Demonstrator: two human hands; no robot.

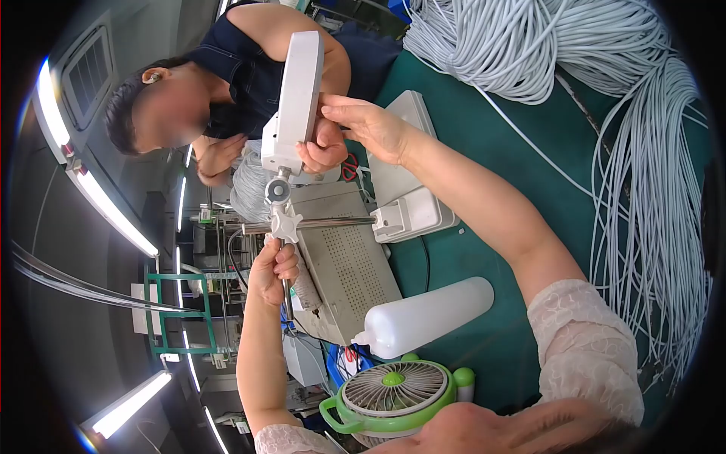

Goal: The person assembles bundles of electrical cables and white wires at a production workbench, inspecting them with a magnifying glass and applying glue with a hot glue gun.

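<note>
A flat white lamp head (299, 98) sits on a jointed metal stand with a white star-shaped knob (286, 223). My right hand (361, 130) reaches in from the lower right and grips the lamp head's edge, fingers curled around it. Just below the knob, my left hand (274, 270) is closed around the stand's thin upright rod (288, 303). A horizontal metal bar (333, 222) runs from the knob toward a white clamp block (389, 219).
A co-worker in a dark blue top (242, 68) leans in behind the lamp. On the green table cover (469, 250) lie a grey perforated metal box (344, 265), a white bottle (423, 314), a green-and-white fan (393, 393), a white flat unit (412, 189) and bundles of pale grey cable (650, 189).
</note>
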